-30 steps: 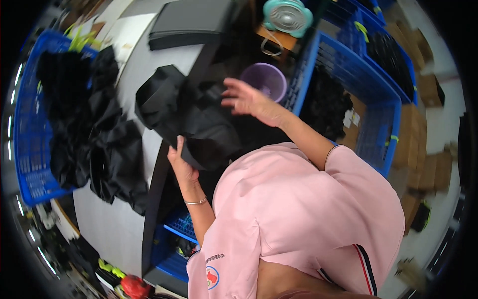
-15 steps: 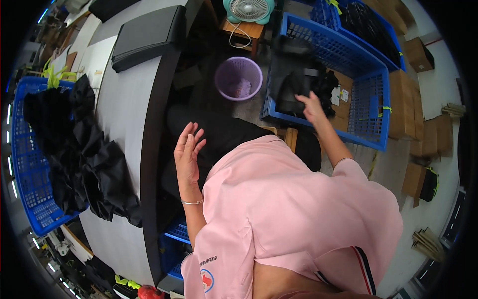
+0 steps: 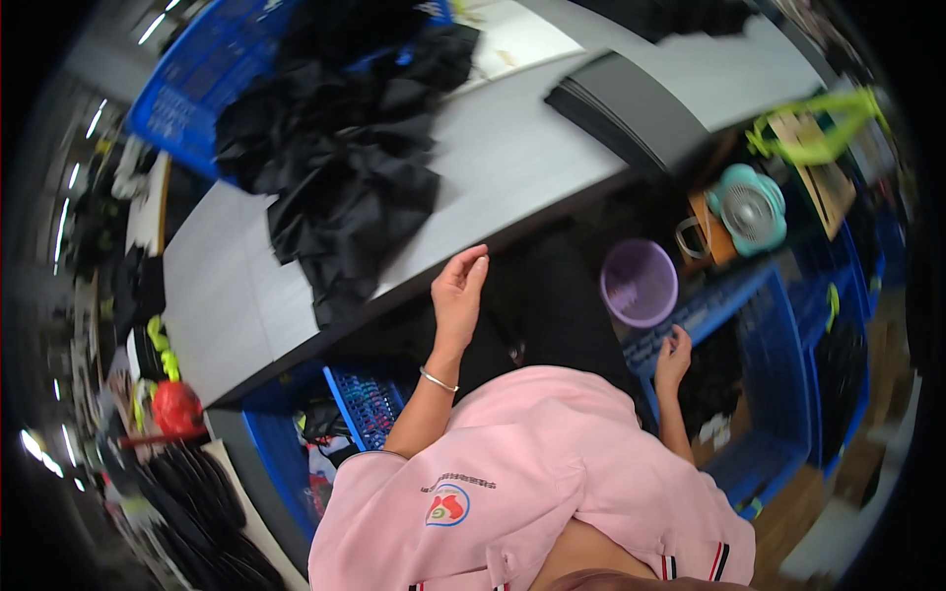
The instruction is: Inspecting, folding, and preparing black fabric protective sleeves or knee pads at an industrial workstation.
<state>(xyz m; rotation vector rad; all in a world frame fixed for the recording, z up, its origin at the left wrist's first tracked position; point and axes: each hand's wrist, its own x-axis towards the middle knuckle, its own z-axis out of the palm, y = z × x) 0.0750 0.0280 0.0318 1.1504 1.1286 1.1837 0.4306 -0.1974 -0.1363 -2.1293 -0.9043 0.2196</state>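
Observation:
My left hand (image 3: 459, 300), with a bracelet on its wrist, is raised near the front edge of the grey table (image 3: 517, 148). Its fingers are stretched out and no object shows in them. Beyond it, crumpled black fabric (image 3: 355, 163) spills out of a blue plastic crate (image 3: 182, 113) and hangs over the table edge. My right hand (image 3: 673, 361) hovers by the near side of another blue crate (image 3: 788, 345), which holds black items. Its fingers are loosely bent and apart, slightly blurred, with nothing visible in them.
A stack of dark grey sheets (image 3: 631, 108) lies on the table. A purple bin (image 3: 645, 266) and a teal fan (image 3: 751, 209) on a wooden stool stand ahead to the right. A third blue crate (image 3: 271, 448) is under the table at left, near a red round object (image 3: 177, 408).
My view has swung left toward the table and the black fabric. My right hand has withdrawn from inside the right crate to its near side. My left hand's fingers are closer together.

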